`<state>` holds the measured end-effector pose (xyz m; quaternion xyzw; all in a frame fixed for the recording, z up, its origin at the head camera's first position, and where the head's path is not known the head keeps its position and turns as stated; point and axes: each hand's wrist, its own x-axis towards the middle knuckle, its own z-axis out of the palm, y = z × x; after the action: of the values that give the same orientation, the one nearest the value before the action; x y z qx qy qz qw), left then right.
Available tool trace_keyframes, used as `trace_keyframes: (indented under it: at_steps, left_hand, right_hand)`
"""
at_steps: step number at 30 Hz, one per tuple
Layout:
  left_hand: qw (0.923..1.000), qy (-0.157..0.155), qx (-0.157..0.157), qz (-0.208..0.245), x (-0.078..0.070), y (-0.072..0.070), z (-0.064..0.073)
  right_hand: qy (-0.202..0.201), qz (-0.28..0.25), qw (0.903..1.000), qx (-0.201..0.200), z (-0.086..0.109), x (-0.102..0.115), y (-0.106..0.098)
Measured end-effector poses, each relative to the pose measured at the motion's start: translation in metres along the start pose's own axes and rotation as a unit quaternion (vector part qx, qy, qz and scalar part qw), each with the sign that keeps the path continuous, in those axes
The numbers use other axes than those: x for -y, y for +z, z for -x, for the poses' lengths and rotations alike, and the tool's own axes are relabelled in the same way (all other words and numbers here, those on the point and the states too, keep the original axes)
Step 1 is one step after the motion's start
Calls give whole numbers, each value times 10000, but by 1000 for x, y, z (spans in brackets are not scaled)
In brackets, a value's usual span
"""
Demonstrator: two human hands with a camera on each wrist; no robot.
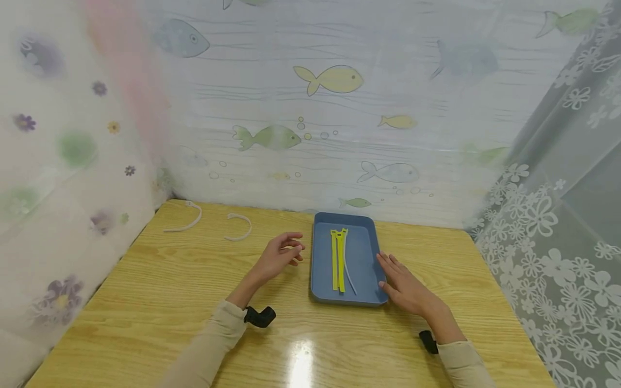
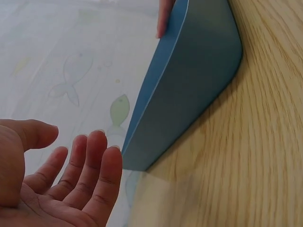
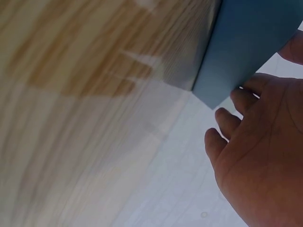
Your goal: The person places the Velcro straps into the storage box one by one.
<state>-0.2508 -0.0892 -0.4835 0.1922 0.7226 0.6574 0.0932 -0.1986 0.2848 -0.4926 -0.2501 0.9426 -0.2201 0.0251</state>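
Note:
A blue rectangular tray (image 1: 361, 253) lies on the table between both hands. Inside it are several yellow slotted strap ties (image 1: 341, 261) side by side, with a thin white cable tie (image 1: 349, 272) along their right. My right hand (image 1: 405, 285) rests its fingers and thumb at the tray's right rim; in the right wrist view its fingertips (image 3: 241, 97) meet the outer wall. To the left of the tray, my left hand (image 1: 276, 257) hovers with nothing in it. Its fingers (image 2: 90, 165) bend loosely, apart from the tray wall (image 2: 189, 71).
Two curved white cable ties lie at the table's back left, a longer one (image 1: 186, 223) and a shorter one (image 1: 245, 229). Behind the wooden table (image 1: 194, 291) hangs a fish-print curtain (image 1: 339, 124). Floral curtains border the left and right sides.

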Motion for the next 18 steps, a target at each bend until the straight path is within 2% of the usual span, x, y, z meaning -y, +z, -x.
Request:
trace_keyframes:
  at_steps: [18]
  left_hand:
    - [9994, -156, -261, -154, 14, -28, 22]
  right_hand:
    - [-46, 108, 9999, -44, 1, 1, 2]
